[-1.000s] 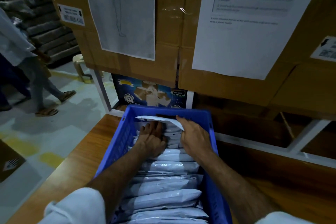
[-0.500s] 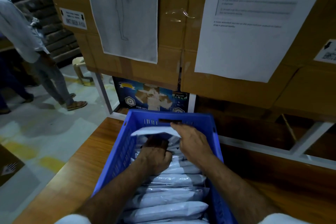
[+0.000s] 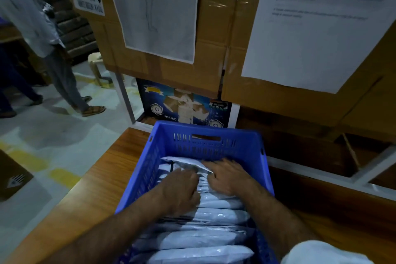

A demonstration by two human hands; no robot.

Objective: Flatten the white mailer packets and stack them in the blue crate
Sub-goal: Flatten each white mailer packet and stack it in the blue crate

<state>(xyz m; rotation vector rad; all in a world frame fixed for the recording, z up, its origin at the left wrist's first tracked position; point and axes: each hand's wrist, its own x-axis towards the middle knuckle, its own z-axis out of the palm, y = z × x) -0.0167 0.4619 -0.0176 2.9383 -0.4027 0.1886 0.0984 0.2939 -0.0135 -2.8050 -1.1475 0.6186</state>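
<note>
Cardboard boxes point(image 3: 171, 53) hung with paper sheets point(image 3: 317, 28) back a wooden table point(image 3: 90, 195). Both hands reach into the blue crate point(image 3: 205, 141): left hand point(image 3: 182, 188) curled among the white mailer packets point(image 3: 205, 240), right hand point(image 3: 227, 176) spread flat, pressing the far packet point(image 3: 182, 162).

At the lower centre we see a blue moulded-plastic crate point(image 3: 214, 146) with slotted walls, filled with white glossy plastic mailer packets point(image 3: 201, 239). It sits on a smooth, varnished brown wooden table point(image 3: 90, 195). Above, matt brown cardboard boxes point(image 3: 214, 34) carry white paper sheets point(image 3: 317, 28).
</note>
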